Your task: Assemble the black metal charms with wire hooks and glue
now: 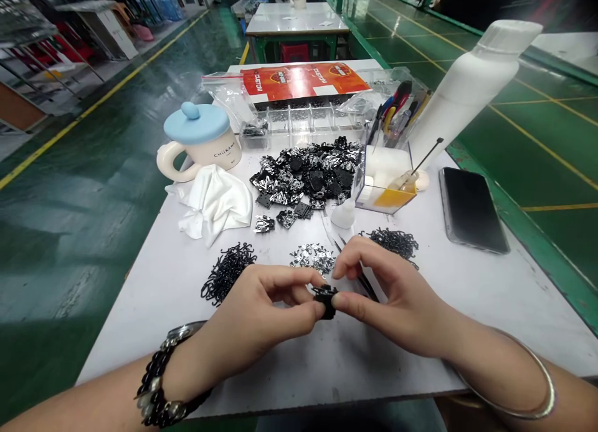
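Two hands work at a white worktable (327, 376). The left hand (255, 320) and right hand (392, 295) meet near the table's front edge, the thumb and forefinger of each pinching a small black plastic part (326, 301) from opposite sides, holding it raised between them. The other fingers curve loosely nearby. Tweezers (367, 285) lie just under the right hand, within easy reach. Black wire clips (227, 273) and silver clips (313, 257) lie in separate heaps, with a mound of black-and-silver parts (303, 173) beyond, apparently sorted by kind for quick picking. A white cloth (217, 204) and lidded mug (200, 139) sit off to the left, away from the hands.
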{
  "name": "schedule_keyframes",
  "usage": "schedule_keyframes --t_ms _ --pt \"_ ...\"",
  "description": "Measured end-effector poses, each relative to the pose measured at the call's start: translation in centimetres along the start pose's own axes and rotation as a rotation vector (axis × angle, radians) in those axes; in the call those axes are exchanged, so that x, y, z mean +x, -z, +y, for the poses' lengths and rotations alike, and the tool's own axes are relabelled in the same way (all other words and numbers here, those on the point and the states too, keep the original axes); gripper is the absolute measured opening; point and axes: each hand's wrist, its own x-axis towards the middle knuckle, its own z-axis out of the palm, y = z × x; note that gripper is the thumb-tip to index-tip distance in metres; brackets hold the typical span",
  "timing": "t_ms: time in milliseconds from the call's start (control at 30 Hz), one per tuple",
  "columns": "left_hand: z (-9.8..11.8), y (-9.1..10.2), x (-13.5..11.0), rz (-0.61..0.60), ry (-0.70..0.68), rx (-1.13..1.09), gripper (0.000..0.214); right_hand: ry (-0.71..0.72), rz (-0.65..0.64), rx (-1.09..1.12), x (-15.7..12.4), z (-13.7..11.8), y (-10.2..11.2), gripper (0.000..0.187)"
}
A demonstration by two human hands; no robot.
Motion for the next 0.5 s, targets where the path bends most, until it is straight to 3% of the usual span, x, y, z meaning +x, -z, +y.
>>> schedule_keyframes --t_ms 133,333,500 --pt "0.09 -0.18 -0.26 -0.045 -0.006 0.125 0.009 0.072 -0.093 -0.029 -0.26 -0.48 0.03 0.025" --pt "0.01 -0.54 -0.63 -0.029 -0.097 0.378 0.013 0.158 -0.137 -0.214 -0.46 -0.36 -0.35 0.022" --pt "0.21 -0.60 -0.37 -0.053 -0.116 0.408 0.014 0.251 -0.189 -0.447 -0.58 0.04 -0.28 0.018"
